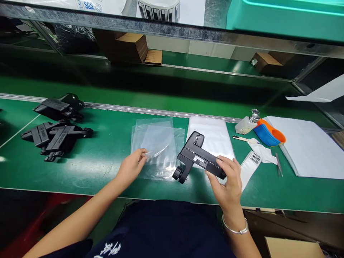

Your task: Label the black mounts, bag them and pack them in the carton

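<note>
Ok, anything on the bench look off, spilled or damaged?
No spill or damage visible. Clear bags at the left hand overlap crookedly, edges out of line; the black units on the left lie in a loose, overlapping heap. Untidy, probably nothing wrong.

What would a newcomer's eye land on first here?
Probably the black plastic device in the right hand, held over the bench beside clear plastic bags that the left hand pinches. Next, the nested orange and blue cups at right, then the black devices piled at left.
</note>
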### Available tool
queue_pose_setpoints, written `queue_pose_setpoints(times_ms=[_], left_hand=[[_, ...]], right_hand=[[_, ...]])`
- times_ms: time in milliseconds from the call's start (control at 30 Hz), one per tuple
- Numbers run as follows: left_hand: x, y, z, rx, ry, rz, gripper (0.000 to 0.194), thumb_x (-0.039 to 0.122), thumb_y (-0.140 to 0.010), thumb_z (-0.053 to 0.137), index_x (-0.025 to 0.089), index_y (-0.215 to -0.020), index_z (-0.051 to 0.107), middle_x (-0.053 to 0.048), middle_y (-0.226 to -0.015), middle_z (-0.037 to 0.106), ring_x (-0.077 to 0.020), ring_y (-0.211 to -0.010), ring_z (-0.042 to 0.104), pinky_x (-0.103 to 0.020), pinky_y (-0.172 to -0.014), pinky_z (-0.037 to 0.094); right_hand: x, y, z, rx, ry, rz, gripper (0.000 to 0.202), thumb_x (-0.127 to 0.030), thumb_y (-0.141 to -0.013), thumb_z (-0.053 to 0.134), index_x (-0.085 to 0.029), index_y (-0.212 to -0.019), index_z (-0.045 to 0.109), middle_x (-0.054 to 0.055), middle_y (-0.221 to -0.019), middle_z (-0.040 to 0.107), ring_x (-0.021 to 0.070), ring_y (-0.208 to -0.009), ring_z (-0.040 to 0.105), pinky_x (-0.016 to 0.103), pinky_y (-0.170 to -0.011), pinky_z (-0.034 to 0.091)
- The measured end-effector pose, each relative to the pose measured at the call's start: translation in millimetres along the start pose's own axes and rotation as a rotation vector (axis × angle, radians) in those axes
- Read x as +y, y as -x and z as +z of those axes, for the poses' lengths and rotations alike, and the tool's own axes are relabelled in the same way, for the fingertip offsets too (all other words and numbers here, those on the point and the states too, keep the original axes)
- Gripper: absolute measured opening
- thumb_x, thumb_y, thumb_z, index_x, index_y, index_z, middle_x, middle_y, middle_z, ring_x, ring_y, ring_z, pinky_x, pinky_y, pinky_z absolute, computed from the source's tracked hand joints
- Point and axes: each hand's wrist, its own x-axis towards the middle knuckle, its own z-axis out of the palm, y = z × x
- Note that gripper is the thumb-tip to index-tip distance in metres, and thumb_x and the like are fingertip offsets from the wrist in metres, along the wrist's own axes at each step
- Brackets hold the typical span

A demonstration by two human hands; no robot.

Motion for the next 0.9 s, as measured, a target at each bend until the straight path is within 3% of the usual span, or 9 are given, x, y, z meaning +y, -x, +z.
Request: queue_pose_setpoints(times_ms=[33,167,233,400,533,733,800,900], left_hand=[[0,0,2.6,-0.016,0.016,0.006,0.023,0.035,-0.092,0.04,0.021,-0.097,0.058,-0.003,-0.088,0.07,-0.0205,-0.081,0.067,-0.028,-0.07,0.047],[7,9,19.9,-0.271,-0.085,0.048,0.024,0.039,-0.09,0.04,0.023,-0.091,0.058,-0.003,-0.079,0.07,-0.0231,-0.076,0.067,-0.029,-0.068,0.044],[11,12,21.7,-0.312,-0.127,0.02,0.027,0.042,-0.091,0.039,0.022,-0.089,0.056,-0.002,-0.07,0.065,-0.0238,-0.07,0.065,-0.03,-0.064,0.041],[16,4,5.0,-0.317,0.063,0.047,0.04,0.043,-0.095,0.018,0.023,-0.081,0.05,0.0,-0.07,0.059,-0.0204,-0.068,0.059,-0.03,-0.067,0.041],[17,-5,-3.0,-0.309,0.181,0.061,0.038,0.043,-0.093,0.022,0.022,-0.078,0.05,-0.001,-0.076,0.06,-0.0194,-0.074,0.059,-0.029,-0.07,0.042],[15,-8,-3.5,-0.247,0.131,0.004,0.039,0.047,-0.092,0.024,0.022,-0.078,0.051,-0.002,-0.074,0.062,-0.021,-0.072,0.061,-0.03,-0.067,0.042],[17,-7,-3.4,-0.24,0.085,-0.004,0.037,0.045,-0.092,0.025,0.022,-0.083,0.053,-0.002,-0.077,0.065,-0.0216,-0.074,0.063,-0.029,-0.066,0.042],[22,-3,-0.3,-0.249,0.009,0.005,0.031,0.041,-0.091,0.031,0.023,-0.091,0.056,-0.002,-0.079,0.068,-0.0219,-0.074,0.065,-0.029,-0.065,0.041]], right_hand=[[0,0,1,0.0,-0.002,0.001,0.049,-0.014,-0.082,0.072,-0.023,-0.126,0.051,0.011,-0.11,0.063,0.0254,-0.104,0.063,0.055,-0.105,0.038],[0,1,1,-0.006,-0.007,-0.008,0.051,-0.014,-0.082,0.072,-0.023,-0.127,0.049,0.011,-0.11,0.063,0.0249,-0.104,0.063,0.055,-0.106,0.038],[-1,1,0,-0.007,-0.011,-0.015,0.052,-0.013,-0.082,0.072,-0.023,-0.128,0.049,0.011,-0.11,0.063,0.0247,-0.105,0.063,0.055,-0.106,0.037],[-4,2,-4,0.009,-0.028,-0.048,0.057,-0.01,-0.081,0.072,-0.025,-0.129,0.046,0.01,-0.111,0.062,0.0234,-0.104,0.063,0.055,-0.107,0.036],[-7,1,-7,0.014,-0.035,-0.087,0.061,-0.008,-0.079,0.073,-0.025,-0.13,0.045,0.01,-0.112,0.061,0.0226,-0.105,0.064,0.054,-0.109,0.035],[-9,4,-10,-0.016,-0.038,-0.113,0.063,-0.01,-0.079,0.074,-0.027,-0.132,0.045,0.01,-0.113,0.063,0.0232,-0.105,0.064,0.053,-0.107,0.038],[-9,5,-9,-0.035,-0.072,-0.008,0.059,-0.017,-0.08,0.075,-0.027,-0.131,0.046,0.01,-0.112,0.065,0.0241,-0.104,0.065,0.048,-0.099,0.047],[-11,5,-7,-0.113,-0.182,0.356,0.052,-0.029,-0.082,0.074,-0.027,-0.127,0.049,0.008,-0.104,0.07,0.0237,-0.095,0.069,0.04,-0.082,0.056]])
